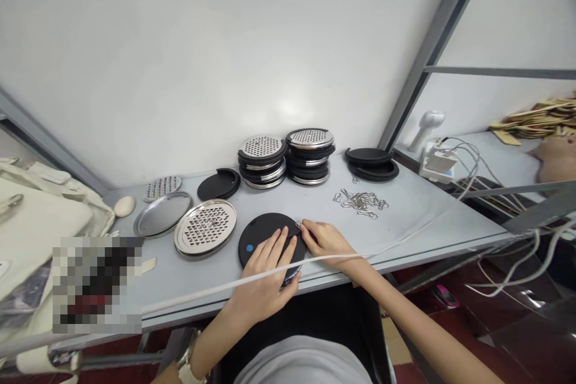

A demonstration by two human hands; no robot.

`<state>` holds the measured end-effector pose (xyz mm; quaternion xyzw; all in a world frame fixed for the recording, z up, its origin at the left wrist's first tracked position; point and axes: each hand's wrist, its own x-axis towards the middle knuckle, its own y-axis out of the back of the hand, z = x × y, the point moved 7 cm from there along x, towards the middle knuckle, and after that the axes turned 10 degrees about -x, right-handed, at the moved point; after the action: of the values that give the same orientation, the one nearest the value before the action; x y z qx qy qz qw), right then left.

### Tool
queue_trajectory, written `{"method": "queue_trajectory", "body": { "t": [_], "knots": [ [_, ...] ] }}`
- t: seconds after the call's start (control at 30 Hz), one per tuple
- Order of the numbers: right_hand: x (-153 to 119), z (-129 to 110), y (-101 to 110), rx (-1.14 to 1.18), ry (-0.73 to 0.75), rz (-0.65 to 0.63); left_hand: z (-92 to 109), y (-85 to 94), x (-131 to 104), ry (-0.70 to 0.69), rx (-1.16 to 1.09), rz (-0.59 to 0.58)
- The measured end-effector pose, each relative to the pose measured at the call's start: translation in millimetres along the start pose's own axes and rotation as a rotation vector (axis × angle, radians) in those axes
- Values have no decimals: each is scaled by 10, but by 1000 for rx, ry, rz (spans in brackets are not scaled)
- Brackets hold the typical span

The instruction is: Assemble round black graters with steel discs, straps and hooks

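Two bare hands work at one round black disc (265, 228) near the surface's (324, 204) front edge.
The left hand (265, 263) grasps the disc, fingers spread over its top, thumb at its near rim; the right hand (327, 240) pinches one small metal clip (297, 225) at its side. Behind stand two stacks (263, 162) of graters; left, two loose grater plates (206, 228), a plain metal plate (164, 213) and one black cap (218, 185); right, two overlapping black caps (369, 156) and a heap of clips (360, 201), too tangled to count.

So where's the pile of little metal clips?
In the head view, the clip pile lies right of centre on the table, beyond the right hand.
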<state>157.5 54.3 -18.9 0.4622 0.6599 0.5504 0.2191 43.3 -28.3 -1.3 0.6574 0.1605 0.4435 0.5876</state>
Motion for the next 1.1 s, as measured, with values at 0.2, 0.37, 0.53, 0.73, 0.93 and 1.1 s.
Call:
{"method": "queue_trajectory", "body": {
  "t": [0.2, 0.37, 0.53, 0.73, 0.93, 1.1],
  "knots": [
    [-1, 3, 10, 38, -9, -7, -8, -20, 2, -3, 20, -12],
    [-6, 0, 17, 58, -10, 2, -7, -8, -2, -3, 22, -14],
    [-4, -1, 26, 78, -7, 13, -7, -8, -2, -6, 11, -8],
    [-1, -3, 33, 83, -9, 14, -1, -2, -9, -6, -3, -6],
    [-7, 1, 29, 90, -18, 6, -1, -6, -2, -12, 6, 1],
    [-3, 0, 29, 94, -17, 12, -9, -17, -2, -8, 16, 0]
  ]
}}
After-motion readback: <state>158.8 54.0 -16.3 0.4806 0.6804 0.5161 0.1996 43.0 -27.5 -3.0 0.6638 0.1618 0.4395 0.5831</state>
